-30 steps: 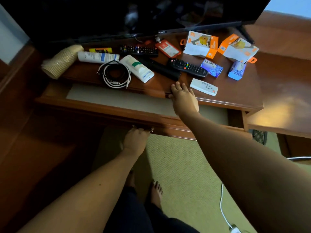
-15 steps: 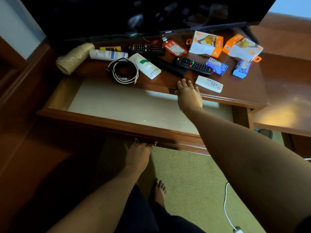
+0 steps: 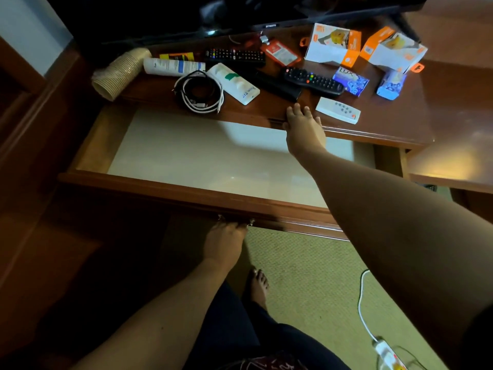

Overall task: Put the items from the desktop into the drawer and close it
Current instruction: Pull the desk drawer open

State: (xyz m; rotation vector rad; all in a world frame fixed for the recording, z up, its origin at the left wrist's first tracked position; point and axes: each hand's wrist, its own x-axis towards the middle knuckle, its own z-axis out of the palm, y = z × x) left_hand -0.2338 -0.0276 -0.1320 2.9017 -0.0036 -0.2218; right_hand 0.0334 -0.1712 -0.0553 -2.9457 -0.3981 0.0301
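Observation:
The wooden drawer [image 3: 186, 194] stands pulled far out, its pale lined bottom bare. My left hand [image 3: 224, 243] grips the drawer handle under the front edge. My right hand [image 3: 304, 129] rests flat on the desktop's front edge [image 3: 373, 134], fingers spread, holding nothing. On the desktop lie a coiled cable [image 3: 198, 94], a white tube [image 3: 233, 84], a second tube [image 3: 173, 67], a stack of paper cups [image 3: 120, 73], black remotes [image 3: 313, 81] [image 3: 234, 56], a white remote [image 3: 337, 110], soap boxes [image 3: 350, 81] [image 3: 390, 85] and orange-white boxes [image 3: 333, 45] [image 3: 392, 50].
A television [image 3: 240, 12] stands at the back of the desk. A red card holder [image 3: 280, 53] lies near it. Lower wooden furniture [image 3: 453, 156] sits to the right. On the carpet [image 3: 306, 276] are my bare foot [image 3: 257, 285] and a white cable with a plug [image 3: 384, 351].
The left hand has pulled the drawer out toward me, from slightly open to wide open. The right hand has stayed on the desk edge.

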